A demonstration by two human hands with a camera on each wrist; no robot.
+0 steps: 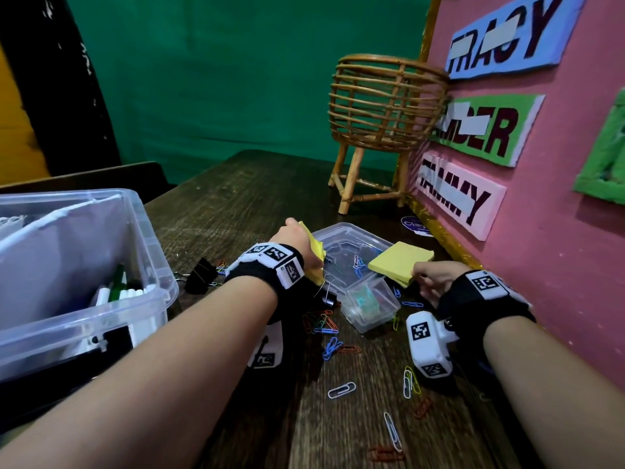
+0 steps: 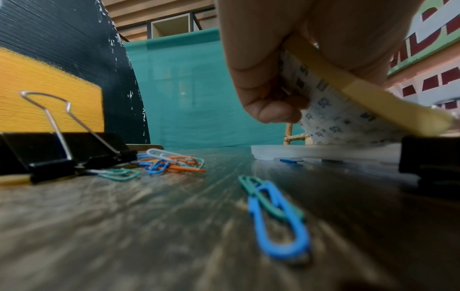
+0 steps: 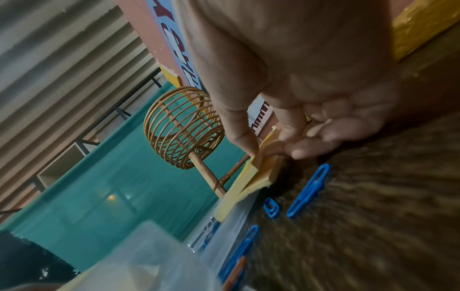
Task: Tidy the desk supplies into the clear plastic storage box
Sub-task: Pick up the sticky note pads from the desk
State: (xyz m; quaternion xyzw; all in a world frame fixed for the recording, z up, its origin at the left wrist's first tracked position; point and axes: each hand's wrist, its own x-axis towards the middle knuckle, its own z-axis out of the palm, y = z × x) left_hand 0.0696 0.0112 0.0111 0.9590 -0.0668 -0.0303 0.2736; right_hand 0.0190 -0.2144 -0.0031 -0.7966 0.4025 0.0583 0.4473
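My left hand [image 1: 293, 235] grips a yellow sticky-note pad [image 1: 314, 246] on edge above the desk; in the left wrist view the fingers [image 2: 268, 88] curl round this pad [image 2: 373, 96], which has a printed white backing. My right hand [image 1: 422, 276] pinches the near corner of a second yellow pad [image 1: 400, 258] between thumb and fingers [image 3: 248, 137]; that pad [image 3: 248, 181] is tilted and leans on a small clear tub. The clear storage box [image 1: 159, 262] stands at the left with pens and white paper inside. Coloured paper clips [image 1: 324, 324] lie scattered.
Between my hands are a small clear tub [image 1: 368, 304] and a shallow clear tray [image 1: 348, 236] holding clips. Black binder clips [image 1: 201, 274] lie by the storage box. A wicker basket stand [image 1: 382, 106] is at the back, and a pink board [image 1: 548, 238] walls the right side.
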